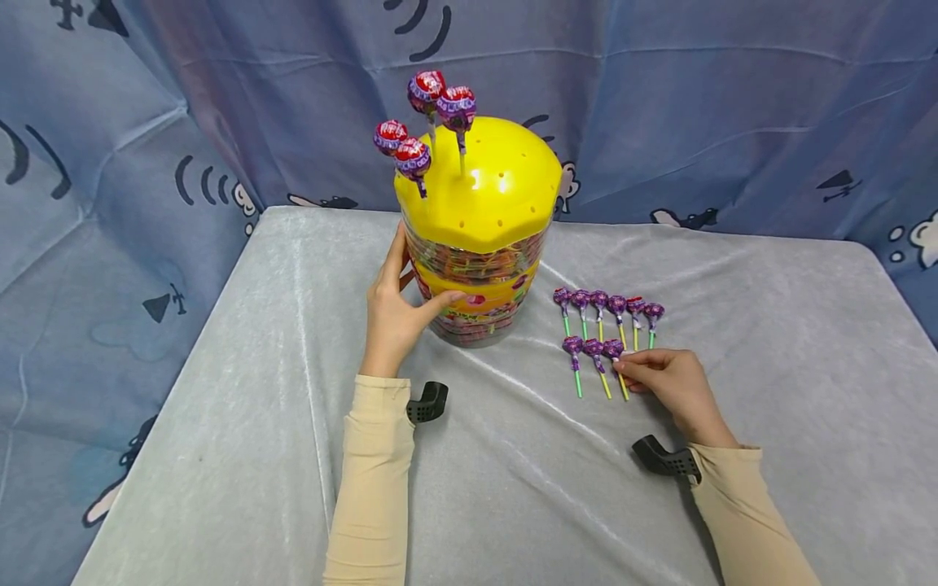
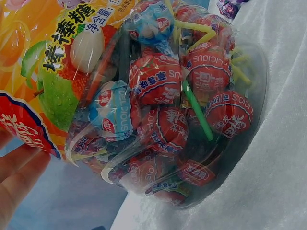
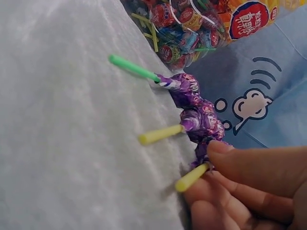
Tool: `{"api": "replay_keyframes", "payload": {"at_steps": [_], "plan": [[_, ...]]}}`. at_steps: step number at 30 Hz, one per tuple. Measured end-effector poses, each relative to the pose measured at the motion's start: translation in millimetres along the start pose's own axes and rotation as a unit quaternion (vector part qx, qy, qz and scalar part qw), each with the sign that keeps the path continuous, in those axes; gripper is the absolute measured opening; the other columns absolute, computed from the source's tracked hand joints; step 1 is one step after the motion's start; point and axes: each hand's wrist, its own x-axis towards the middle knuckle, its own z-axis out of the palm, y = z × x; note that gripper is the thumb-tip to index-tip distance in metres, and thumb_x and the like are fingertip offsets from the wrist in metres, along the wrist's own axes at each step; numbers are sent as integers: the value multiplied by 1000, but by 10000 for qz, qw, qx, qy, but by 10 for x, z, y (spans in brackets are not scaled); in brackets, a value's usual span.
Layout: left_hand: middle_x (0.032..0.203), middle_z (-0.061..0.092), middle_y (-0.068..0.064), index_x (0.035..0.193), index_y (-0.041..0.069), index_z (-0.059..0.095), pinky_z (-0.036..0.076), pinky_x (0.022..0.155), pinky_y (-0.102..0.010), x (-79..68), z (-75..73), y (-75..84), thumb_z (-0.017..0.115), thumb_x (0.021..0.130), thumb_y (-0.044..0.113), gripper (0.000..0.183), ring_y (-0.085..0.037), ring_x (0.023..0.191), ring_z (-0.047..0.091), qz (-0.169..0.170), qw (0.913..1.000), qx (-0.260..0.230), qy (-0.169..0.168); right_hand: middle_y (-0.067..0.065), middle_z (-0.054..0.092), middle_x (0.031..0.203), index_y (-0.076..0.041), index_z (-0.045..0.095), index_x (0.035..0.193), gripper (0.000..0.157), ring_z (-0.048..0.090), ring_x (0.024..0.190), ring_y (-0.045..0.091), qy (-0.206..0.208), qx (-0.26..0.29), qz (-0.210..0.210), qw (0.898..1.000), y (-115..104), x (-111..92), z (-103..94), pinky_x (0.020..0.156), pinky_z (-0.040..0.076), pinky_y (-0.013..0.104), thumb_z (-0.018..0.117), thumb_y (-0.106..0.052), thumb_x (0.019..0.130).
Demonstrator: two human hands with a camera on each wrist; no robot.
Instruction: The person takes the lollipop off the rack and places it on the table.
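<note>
A clear candy jar (image 1: 484,321) with a yellow lid (image 1: 513,171) and a yellow fruit-print label stands on the table. My left hand (image 1: 393,316) holds its left side, thumb across the front, the other fingers partly hidden behind. Wrapped lollipops fill the jar, and several red-and-purple lollipops (image 1: 457,110) stand up from the lid's left part. To the jar's right, my right hand (image 1: 677,389) pinches a purple lollipop (image 3: 192,178) with a yellow stick between thumb and fingers. It is the rightmost of three in the front row, beside another yellow-stick lollipop (image 3: 160,134) and a green-stick one (image 3: 132,68).
Behind the front row lies a second row of several purple-wrapped lollipops (image 1: 599,303), sticks toward me. Small holes dot the yellow lid. A grey velvety cloth (image 1: 242,456) covers the table, and a blue patterned curtain (image 1: 696,98) hangs behind it.
</note>
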Motion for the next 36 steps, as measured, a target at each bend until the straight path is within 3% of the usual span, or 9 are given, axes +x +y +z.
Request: {"api": "replay_keyframes", "payload": {"at_steps": [13, 21, 28, 36], "plan": [[149, 35, -8, 152, 16, 19, 41, 103, -33, 47, -37, 29, 73, 70, 54, 106, -21, 131, 40, 16, 10000, 19, 36, -12, 69, 78, 19, 59, 112, 41, 66, 69, 5, 226, -40, -306, 9993, -128, 6, -58, 65, 56, 20, 68, -13, 88], [148, 36, -9, 153, 18, 17, 41, 104, -35, -25, -6, 8, 69, 71, 53, 104, -22, 130, 40, -85, 9999, 108, -85, -14, 69, 81, 16, 60, 112, 38, 68, 75, 7, 348, 3, -560, 9978, -264, -113, -31, 67, 55, 17, 69, -13, 88], [148, 36, -10, 153, 17, 17, 41, 104, -33, -31, 0, -1, 72, 72, 50, 103, -22, 130, 41, -88, 9998, 138, -64, -8, 70, 86, -1, 72, 101, 18, 67, 76, 10, 411, 746, -998, 9914, -586, -113, 73, 69, 55, 18, 71, -7, 84], [147, 36, -10, 153, 17, 18, 41, 104, -32, -15, -11, 17, 79, 76, 31, 99, -22, 130, 41, -127, 9997, 198, -37, -1, 71, 92, 5, 70, 103, 23, 67, 81, 12, 428, 1256, -1730, 9759, -1102, -88, 243, 71, 54, 18, 73, -5, 82]]}}
